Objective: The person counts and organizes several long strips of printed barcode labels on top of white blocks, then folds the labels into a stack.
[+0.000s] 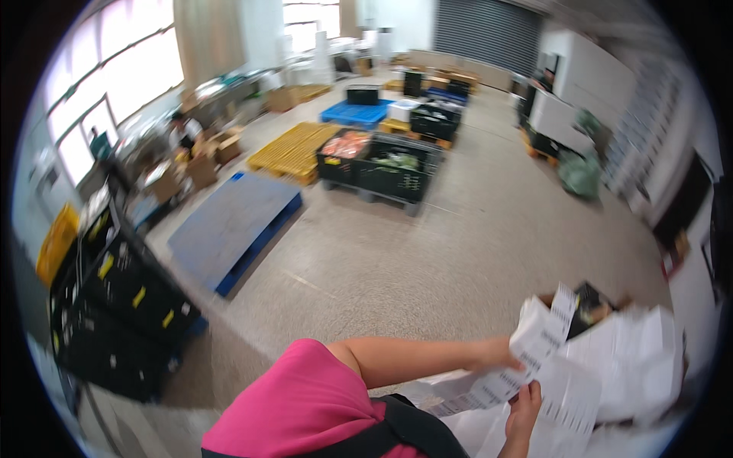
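Note:
A long strip of white labels [535, 360] with printed dark bars runs between my hands at the lower right. My left hand [499, 353] grips the strip from the left, partly behind it. Just below, my right hand [524, 401] pinches the strip's lower edge between thumb and fingers. White plastic sheeting or bags [630, 355] lie beneath and to the right of the hands. Behind the strip's upper end is an open box with dark contents [592, 309], partly hidden.
Black stacked crates [123, 320] stand at the left, near a blue pallet [235, 220]. Ahead are a yellow pallet [292, 149] and filled black crates [389, 177]. One person [186, 134] is among cartons at the left; another [544, 83] stands at the back right.

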Demonstrator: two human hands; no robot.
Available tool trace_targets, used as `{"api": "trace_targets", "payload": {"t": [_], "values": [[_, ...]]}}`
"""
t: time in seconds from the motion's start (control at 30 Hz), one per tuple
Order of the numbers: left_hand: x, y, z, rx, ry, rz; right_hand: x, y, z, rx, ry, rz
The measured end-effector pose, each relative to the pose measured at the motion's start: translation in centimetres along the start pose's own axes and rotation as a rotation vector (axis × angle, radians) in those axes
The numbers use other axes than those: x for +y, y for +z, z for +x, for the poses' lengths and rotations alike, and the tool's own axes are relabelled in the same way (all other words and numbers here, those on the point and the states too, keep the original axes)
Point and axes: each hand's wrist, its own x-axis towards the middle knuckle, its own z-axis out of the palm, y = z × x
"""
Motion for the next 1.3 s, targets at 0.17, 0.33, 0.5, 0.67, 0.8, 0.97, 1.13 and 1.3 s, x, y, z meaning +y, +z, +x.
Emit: {"api": "trace_targets", "payload": {"t": [0.17, 0.33, 0.5, 0.67, 0.8, 0.97, 1.13, 1.3], "values": [[-2.5, -4.3, -4.9, 0.144, -0.025, -0.146, -1.6, 8.2, 4.7, -0.226, -0.021, -0.092], [-4.5, -7.5, -8.6, 0.257, 0.038, -0.258, -2.6, 15.0, 4.7, -0.327, -0.065, -0.338], [-6.7, -9.9, -10.5, 0.359, 0.096, -0.262, -2.2, 18.7, 5.0, -0.429, -0.114, -0.485], [-7.1, -9.8, -11.4, 0.405, 0.047, -0.295, -2.6, 19.4, 4.9, -0.421, -0.181, -0.613], [-7.3, -8.9, -11.0, 0.385, 0.014, -0.301, -2.2, 18.6, 4.7, -0.372, -0.076, -0.452], [-6.8, -6.9, -10.9, 0.335, -0.002, -0.382, 0.5, 15.0, 6.3, -0.416, 0.009, -0.154], [-8.8, -5.1, -8.0, 0.224, 0.114, -0.446, -0.3, 12.3, 4.9, -0.269, -0.026, -0.051], [-7.0, -5.3, -6.8, 0.19, -0.306, -0.384, 1.3, 6.9, 5.1, -0.036, -0.071, -0.12]]}}
